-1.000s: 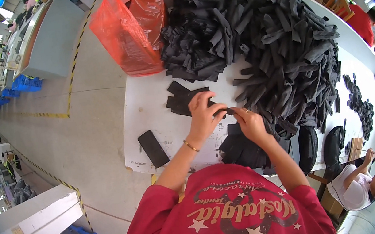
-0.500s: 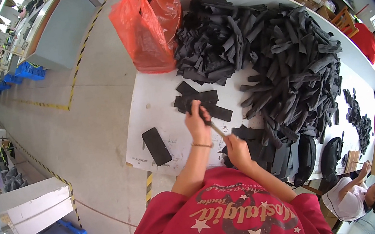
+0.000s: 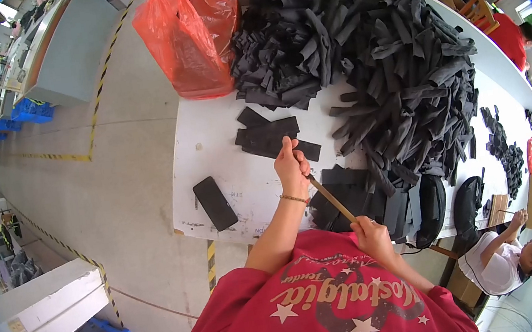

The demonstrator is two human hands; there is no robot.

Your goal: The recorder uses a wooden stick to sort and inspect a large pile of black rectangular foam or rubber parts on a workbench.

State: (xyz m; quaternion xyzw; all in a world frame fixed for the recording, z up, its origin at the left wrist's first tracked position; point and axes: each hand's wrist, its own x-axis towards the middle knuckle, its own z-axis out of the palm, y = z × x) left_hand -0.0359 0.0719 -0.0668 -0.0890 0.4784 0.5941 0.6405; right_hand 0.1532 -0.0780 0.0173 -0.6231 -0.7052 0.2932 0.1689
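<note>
My left hand (image 3: 292, 164) is closed round the upper end of a thin brown stick (image 3: 332, 199), just in front of a few flat black fabric strips (image 3: 269, 137) on the white table. A small dark bit shows where the stick meets these fingers; what else they may hold is hidden. My right hand (image 3: 373, 235) grips the stick's lower end, close to my shirt. Beneath the stick lie stacked dark fabric pieces (image 3: 346, 186). Beyond my hands rises a large heap of black fabric strips (image 3: 395, 75).
A black phone (image 3: 215, 203) lies left on the white table (image 3: 177, 157). An orange-red plastic bag (image 3: 193, 48) stands at the far left corner. Two black pouch-like things (image 3: 431, 211) lie to the right. At the right edge a person in white (image 3: 504, 262) handles a thin stick.
My hands have moved apart along the stick, baring more of it. The right hand went down and right. The black piece seen at my left hand before is no longer visible there.
</note>
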